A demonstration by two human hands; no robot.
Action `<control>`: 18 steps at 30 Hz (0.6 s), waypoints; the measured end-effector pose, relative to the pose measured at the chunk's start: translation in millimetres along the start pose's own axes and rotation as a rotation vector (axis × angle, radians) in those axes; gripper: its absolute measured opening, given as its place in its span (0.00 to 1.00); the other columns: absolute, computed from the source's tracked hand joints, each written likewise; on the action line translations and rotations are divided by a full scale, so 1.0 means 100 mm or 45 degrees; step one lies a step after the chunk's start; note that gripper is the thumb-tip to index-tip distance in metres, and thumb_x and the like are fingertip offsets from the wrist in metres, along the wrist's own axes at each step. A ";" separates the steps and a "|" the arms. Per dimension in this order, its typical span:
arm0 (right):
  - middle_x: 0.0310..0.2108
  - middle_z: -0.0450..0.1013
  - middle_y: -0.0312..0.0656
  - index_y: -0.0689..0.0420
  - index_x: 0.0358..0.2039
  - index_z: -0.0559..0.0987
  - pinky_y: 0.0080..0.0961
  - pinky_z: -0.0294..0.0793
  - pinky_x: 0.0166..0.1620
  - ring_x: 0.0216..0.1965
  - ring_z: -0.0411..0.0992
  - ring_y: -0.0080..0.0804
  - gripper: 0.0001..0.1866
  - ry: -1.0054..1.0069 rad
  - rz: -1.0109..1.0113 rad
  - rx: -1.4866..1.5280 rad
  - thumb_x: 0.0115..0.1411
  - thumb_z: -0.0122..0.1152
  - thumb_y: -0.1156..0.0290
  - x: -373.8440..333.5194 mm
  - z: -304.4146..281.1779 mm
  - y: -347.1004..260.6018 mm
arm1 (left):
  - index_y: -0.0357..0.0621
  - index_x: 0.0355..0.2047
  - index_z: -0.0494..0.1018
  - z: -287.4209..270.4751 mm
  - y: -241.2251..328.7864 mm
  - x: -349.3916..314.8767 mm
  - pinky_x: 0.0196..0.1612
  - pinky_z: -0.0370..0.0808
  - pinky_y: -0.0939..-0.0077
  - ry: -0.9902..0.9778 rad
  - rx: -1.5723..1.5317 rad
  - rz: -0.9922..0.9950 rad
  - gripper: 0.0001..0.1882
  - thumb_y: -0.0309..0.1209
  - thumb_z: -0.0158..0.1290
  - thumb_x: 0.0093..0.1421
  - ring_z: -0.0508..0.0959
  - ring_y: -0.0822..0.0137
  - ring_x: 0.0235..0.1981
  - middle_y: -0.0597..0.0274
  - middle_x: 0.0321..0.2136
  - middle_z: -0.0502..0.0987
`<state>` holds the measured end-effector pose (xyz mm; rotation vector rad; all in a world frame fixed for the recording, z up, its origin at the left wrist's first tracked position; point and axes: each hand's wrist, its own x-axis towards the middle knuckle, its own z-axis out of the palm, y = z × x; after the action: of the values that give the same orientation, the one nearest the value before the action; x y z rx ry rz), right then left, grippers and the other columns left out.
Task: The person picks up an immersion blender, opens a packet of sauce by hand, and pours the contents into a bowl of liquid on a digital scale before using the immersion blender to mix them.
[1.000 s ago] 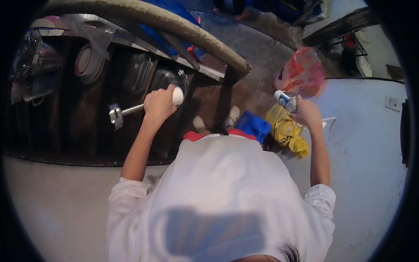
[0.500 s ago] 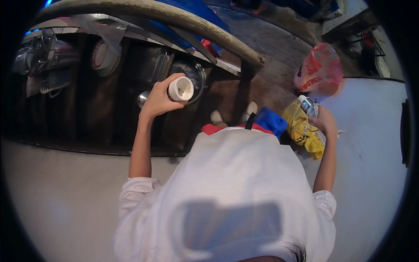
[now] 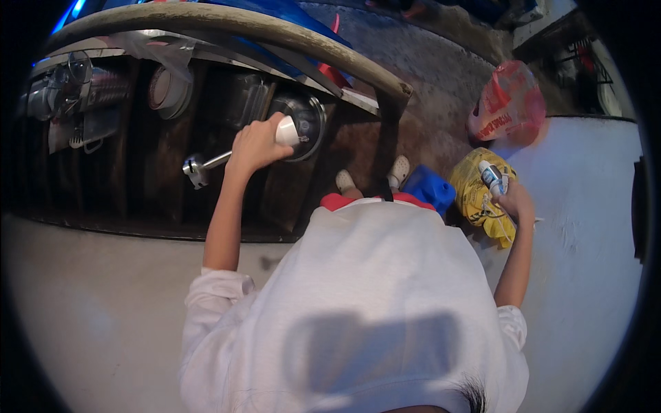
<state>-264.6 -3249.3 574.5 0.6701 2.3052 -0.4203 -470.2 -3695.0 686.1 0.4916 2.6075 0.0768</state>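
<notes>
My left hand [image 3: 258, 148] is closed around what looks like a hand blender's detached shaft. Its metal shaft ends in a slotted foot [image 3: 196, 172] on the left, and a white collar [image 3: 285, 131] sticks out past my fingers on the right. On the other side, my right hand [image 3: 518, 201] grips a white cylinder with a blue-grey label [image 3: 490, 175], with a pale cord beside it. That cylinder is over a yellow plastic bag [image 3: 469, 164]; I cannot tell whether they touch.
Dark wooden slats hold a round clear bowl [image 3: 315, 131], stacked bowls [image 3: 169, 93] and utensils at the left. A wooden rail [image 3: 275, 31] crosses above them. A blue jug [image 3: 427, 191] stands near my feet. A red plastic bag [image 3: 508, 110] lies by the white surface [image 3: 585, 206].
My left hand has turned, so the collar's hollow end no longer faces up and the shaft and foot show to the left. My right hand still holds the white cylinder.
</notes>
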 end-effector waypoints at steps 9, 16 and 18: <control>0.33 0.71 0.57 0.65 0.37 0.71 0.34 0.67 0.41 0.36 0.70 0.49 0.29 -0.028 0.032 0.074 0.33 0.63 0.65 -0.01 0.22 0.18 | 0.45 0.35 0.67 0.42 -0.45 0.47 0.34 0.73 0.64 -0.129 0.561 -0.128 0.23 0.36 0.58 0.36 0.76 0.54 0.31 0.53 0.27 0.75; 0.34 0.70 0.57 0.66 0.37 0.71 0.34 0.66 0.43 0.38 0.69 0.48 0.29 -0.016 0.081 0.129 0.32 0.64 0.64 0.01 0.35 0.28 | 0.46 0.33 0.66 0.31 -0.30 0.45 0.33 0.72 0.63 -0.069 0.553 -0.072 0.22 0.37 0.59 0.37 0.76 0.55 0.30 0.54 0.25 0.75; 0.35 0.70 0.58 0.66 0.37 0.70 0.34 0.66 0.43 0.39 0.69 0.48 0.29 -0.030 0.083 0.145 0.32 0.64 0.65 0.02 0.36 0.28 | 0.46 0.34 0.66 0.26 -0.23 0.41 0.33 0.72 0.62 -0.093 0.517 -0.080 0.22 0.37 0.58 0.37 0.76 0.55 0.31 0.53 0.26 0.75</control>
<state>-230.7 -3242.9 544.5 0.7900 2.2432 -0.5291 -499.3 -3702.8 641.8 0.5365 2.5663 -0.4899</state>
